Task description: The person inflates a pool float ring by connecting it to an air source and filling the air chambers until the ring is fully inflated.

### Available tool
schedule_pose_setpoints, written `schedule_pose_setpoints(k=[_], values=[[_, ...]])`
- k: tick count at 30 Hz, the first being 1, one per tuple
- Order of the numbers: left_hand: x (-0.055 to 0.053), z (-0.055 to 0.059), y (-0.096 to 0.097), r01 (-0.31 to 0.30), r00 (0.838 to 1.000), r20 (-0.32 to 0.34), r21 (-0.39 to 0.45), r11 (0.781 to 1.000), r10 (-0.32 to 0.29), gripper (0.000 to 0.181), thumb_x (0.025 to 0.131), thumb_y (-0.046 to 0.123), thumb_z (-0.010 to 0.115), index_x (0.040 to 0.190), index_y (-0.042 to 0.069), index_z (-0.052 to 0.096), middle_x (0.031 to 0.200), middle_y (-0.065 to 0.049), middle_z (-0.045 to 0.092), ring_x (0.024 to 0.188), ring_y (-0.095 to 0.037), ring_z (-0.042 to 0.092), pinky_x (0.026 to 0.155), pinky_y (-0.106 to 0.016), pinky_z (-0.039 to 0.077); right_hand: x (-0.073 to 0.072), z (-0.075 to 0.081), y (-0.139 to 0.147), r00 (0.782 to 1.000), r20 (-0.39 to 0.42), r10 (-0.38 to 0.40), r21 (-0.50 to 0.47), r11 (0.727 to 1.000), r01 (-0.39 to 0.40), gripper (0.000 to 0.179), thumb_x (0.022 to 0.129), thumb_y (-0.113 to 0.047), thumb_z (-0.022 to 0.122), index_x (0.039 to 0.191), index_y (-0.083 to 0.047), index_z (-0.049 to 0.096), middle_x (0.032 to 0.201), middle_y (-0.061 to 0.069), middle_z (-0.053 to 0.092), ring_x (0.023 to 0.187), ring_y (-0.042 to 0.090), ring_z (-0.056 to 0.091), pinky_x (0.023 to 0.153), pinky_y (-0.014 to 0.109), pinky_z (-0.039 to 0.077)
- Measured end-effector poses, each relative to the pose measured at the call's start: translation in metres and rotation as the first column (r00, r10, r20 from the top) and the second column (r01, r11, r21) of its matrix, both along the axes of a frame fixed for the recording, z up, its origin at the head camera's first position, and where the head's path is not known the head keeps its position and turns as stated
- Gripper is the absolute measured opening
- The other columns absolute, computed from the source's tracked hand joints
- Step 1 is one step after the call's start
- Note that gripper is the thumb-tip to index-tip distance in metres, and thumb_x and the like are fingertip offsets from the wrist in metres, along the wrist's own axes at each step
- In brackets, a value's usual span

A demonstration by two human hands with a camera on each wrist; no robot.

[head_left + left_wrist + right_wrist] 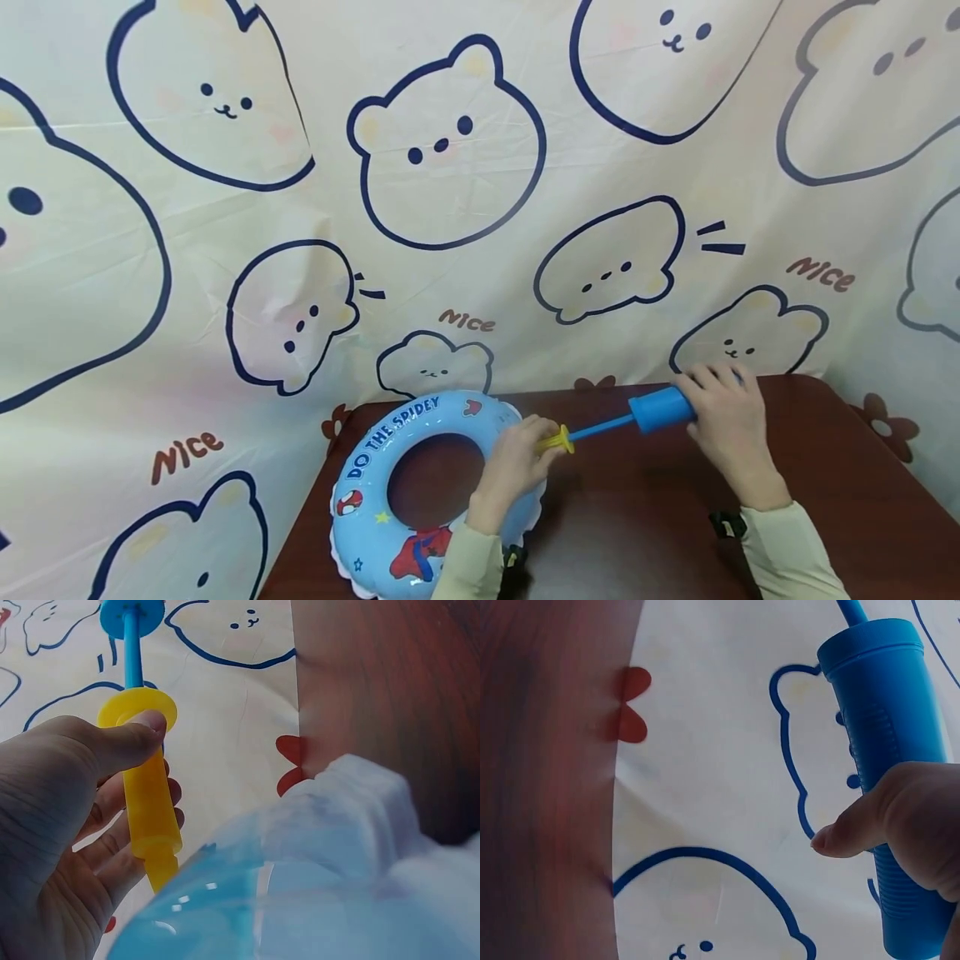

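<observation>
A hand pump runs between the two hands, its blue rod showing between a yellow end and a blue barrel. My left hand (513, 467) grips the yellow nozzle end (150, 802), thumb pressed by its round flange. The narrow tip points down to the light-blue swim ring (367, 533), overlapping its edge in the left wrist view. Around the ribbed blue barrel (885, 682) my right hand (731, 425) is wrapped, up and to the right of the left hand. The inflated ring has printed letters and cartoon figures, partly covered by the left forearm.
Under everything is a dark brown table (630, 517), its far edge against a pale cloth (450, 275) with bear drawings. The cloth rises behind the table and along both sides. Each wrist wears a dark strap (727, 525) near a pale sleeve.
</observation>
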State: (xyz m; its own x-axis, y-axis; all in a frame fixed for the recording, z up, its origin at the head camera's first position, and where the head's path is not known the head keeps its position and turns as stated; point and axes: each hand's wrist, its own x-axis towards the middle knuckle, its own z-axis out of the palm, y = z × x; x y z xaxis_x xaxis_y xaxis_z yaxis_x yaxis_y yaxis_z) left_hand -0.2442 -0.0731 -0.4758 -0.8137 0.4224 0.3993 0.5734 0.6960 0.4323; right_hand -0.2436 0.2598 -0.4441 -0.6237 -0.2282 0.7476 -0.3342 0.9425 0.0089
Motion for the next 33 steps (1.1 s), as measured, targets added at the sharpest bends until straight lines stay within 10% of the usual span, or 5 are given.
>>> schedule_pose_setpoints(k=[12,33], values=[[0.001,0.003,-0.003,-0.001,1.000,-0.010,-0.004,1.000,0.001,0.030,0.096,0.025,0.083,0.122,0.013,0.076,0.110,-0.001,0.075,0.093,-0.012,0.069,0.086,-0.022,0.061,0.003,0.002,-0.010,0.996,0.007,-0.087,0.037,0.996,0.086,0.074,0.049,-0.006,0.107,0.114,-0.009,0.074,0.117,0.020,0.071,0.119,0.047,0.057,0.106,0.069,0.038],[0.005,-0.002,0.008,0.001,0.990,-0.141,-0.059,0.998,-0.010,0.029,0.094,0.027,0.085,0.118,0.014,0.078,0.109,0.001,0.077,0.091,-0.012,0.072,0.086,-0.026,0.062,0.009,-0.033,-0.087,1.000,0.029,-0.002,0.148,0.989,-0.002,0.071,0.053,-0.016,0.107,0.115,-0.015,0.071,0.114,0.015,0.070,0.108,0.039,0.063,0.098,0.064,0.047]])
